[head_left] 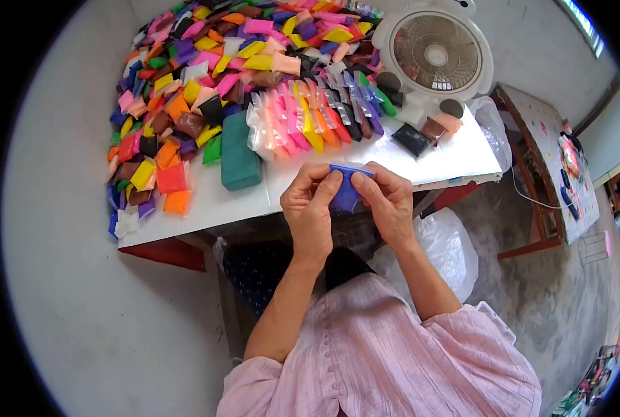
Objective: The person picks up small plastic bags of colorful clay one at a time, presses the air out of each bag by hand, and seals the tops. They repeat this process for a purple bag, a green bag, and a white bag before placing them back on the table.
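Packet: the small blue plastic packet (344, 199) seemed light, soft — best held by its top corners.
Hands: your left hand (310, 214) and right hand (392, 212) pinched it.

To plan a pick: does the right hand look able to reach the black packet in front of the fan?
Probably yes: the black packet lies just beyond the right hand, nothing seen between them, but that hand's grip on the blue packet must first open.

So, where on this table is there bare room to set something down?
On the white tabletop: between the black packet and right front corner, and between the green block and front orange packet. Heaped packets crowd its back and left.
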Action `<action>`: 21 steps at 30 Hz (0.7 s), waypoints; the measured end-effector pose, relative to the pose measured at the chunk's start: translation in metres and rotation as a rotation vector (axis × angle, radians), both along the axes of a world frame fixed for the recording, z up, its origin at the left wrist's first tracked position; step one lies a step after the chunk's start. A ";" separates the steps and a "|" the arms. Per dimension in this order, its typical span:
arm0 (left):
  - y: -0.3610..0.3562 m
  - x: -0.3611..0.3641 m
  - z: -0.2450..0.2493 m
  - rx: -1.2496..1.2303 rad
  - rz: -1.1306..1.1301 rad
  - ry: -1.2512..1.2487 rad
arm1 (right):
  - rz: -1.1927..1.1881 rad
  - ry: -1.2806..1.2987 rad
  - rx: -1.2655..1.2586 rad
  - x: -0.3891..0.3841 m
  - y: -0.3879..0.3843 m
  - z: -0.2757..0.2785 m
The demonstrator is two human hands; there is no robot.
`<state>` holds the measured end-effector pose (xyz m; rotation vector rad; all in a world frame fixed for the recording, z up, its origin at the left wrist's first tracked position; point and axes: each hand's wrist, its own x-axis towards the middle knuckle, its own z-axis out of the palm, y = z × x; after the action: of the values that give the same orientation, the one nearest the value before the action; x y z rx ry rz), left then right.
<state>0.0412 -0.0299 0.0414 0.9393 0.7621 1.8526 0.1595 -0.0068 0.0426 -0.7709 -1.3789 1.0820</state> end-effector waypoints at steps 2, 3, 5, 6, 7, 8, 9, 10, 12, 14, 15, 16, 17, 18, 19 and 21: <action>0.001 -0.001 -0.001 -0.033 -0.004 0.012 | -0.041 -0.033 0.017 0.002 0.004 -0.002; 0.000 -0.003 0.001 -0.071 -0.010 0.052 | -0.063 -0.049 0.028 0.003 0.007 -0.002; -0.004 -0.008 0.005 -0.146 -0.023 0.132 | -0.088 0.008 -0.075 0.004 0.011 0.000; -0.008 -0.012 0.004 -0.150 -0.023 0.229 | -0.099 0.035 -0.126 0.005 0.013 0.004; -0.013 -0.017 0.002 -0.154 -0.024 0.326 | -0.110 0.063 -0.176 0.005 0.015 0.006; -0.016 -0.021 0.000 -0.157 -0.025 0.424 | -0.133 0.047 -0.160 0.007 0.019 0.006; -0.018 -0.021 -0.003 -0.086 0.036 0.568 | -0.132 0.046 -0.177 0.007 0.022 0.004; -0.019 -0.022 -0.006 -0.015 0.098 0.711 | -0.131 0.044 -0.194 0.007 0.025 0.001; -0.020 -0.020 -0.003 0.104 0.214 0.926 | -0.128 0.019 -0.220 0.006 0.026 0.001; -0.015 -0.020 -0.009 0.185 0.310 1.026 | -0.127 -0.025 -0.239 0.005 0.026 0.002; -0.013 -0.020 -0.011 0.227 0.359 1.075 | -0.137 -0.051 -0.239 0.005 0.027 0.002; -0.013 -0.020 -0.011 0.218 0.378 1.102 | -0.148 -0.077 -0.238 0.005 0.028 0.001; -0.012 -0.019 -0.011 0.208 0.397 1.129 | -0.158 -0.103 -0.237 0.005 0.030 0.000; -0.012 -0.019 -0.010 0.199 0.415 1.156 | -0.159 -0.128 -0.231 0.005 0.031 0.000; -0.011 -0.019 -0.010 0.221 0.417 1.154 | -0.160 -0.153 -0.224 0.005 0.033 -0.001; -0.008 -0.020 -0.012 0.264 0.422 1.151 | -0.170 -0.249 -0.184 0.006 0.037 -0.004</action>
<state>0.0212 -0.0377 0.0291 2.2111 1.4842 1.6571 0.1651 0.0301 0.0381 -1.1687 -1.4027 1.0132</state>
